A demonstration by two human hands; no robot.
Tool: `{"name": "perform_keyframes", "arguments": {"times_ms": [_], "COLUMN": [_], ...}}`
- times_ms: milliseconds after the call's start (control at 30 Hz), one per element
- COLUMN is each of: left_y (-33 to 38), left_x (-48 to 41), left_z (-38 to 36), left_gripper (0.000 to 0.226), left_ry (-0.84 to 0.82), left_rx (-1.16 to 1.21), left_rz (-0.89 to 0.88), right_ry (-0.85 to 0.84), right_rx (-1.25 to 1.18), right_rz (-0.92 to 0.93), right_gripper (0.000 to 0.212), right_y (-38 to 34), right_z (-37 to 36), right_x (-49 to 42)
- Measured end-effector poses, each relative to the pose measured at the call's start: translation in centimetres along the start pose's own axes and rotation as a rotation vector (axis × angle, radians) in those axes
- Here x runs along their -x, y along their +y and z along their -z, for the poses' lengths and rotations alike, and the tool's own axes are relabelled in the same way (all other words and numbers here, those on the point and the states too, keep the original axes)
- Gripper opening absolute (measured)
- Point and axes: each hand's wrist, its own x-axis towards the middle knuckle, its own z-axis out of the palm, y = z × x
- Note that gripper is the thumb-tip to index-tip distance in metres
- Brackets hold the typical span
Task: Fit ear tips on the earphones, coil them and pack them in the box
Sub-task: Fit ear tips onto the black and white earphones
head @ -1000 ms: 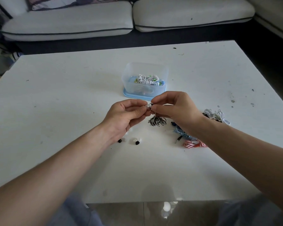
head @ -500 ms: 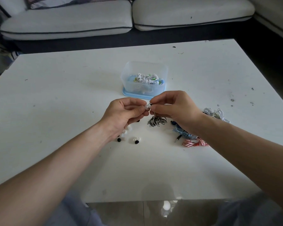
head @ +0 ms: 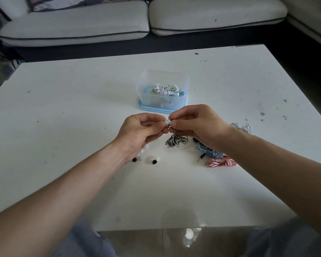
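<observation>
Two black ear tips (head: 154, 161) loose on the white table (head: 82, 182), nearest of all, close by the left wrist. Just beyond, both hands raised, fingertips meeting. Left hand (head: 137, 130) curled, thumb and forefinger pinching a white ear tip (head: 166, 122). Right hand (head: 196, 125) curled too, pinching the bud end of the striped earphones (head: 176, 141); cord hanging down to the black-and-white bundle, on the table or just above it, hard to tell which. Off to the right, by the right forearm: red earphones (head: 220, 162), blue earphones (head: 209, 152) partly hidden, white earphones (head: 242, 127) farther out. Behind the hands, a clear box (head: 163, 75) standing on a blue lid (head: 143, 106), more coiled earphones inside. Farthest back, a grey sofa (head: 82, 28).
</observation>
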Motion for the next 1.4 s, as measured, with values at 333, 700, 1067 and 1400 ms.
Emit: {"name": "perform_keyframes", "arguments": {"times_ms": [333,700,1067,1400], "left_y": [-0.2,-0.4,-0.8,-0.3], "left_x": [0.1,0.2,0.5,0.6], "left_z": [-0.2,-0.1,-0.5,-0.6], "left_gripper": [0.025,0.010,0.009,0.008], "left_ry": [0.036,0.067,0.102,0.090], "left_rx": [-0.004,-0.038,-0.060,-0.094], "left_rz": [-0.006,-0.001,-0.007,-0.028], "right_ry": [0.069,0.181,0.258,0.262], "right_rx": [0.202,0.419,0.543,0.552], "right_rz": [0.126,0.201,0.278,0.303], "right_gripper": [0.013,0.012,0.015,0.012], "right_y": [0.0,0.2,1.2,1.0], "right_z": [-0.2,-0.7,-0.9,-1.0], "right_x": [0.3,0.3,0.4,0.5]}}
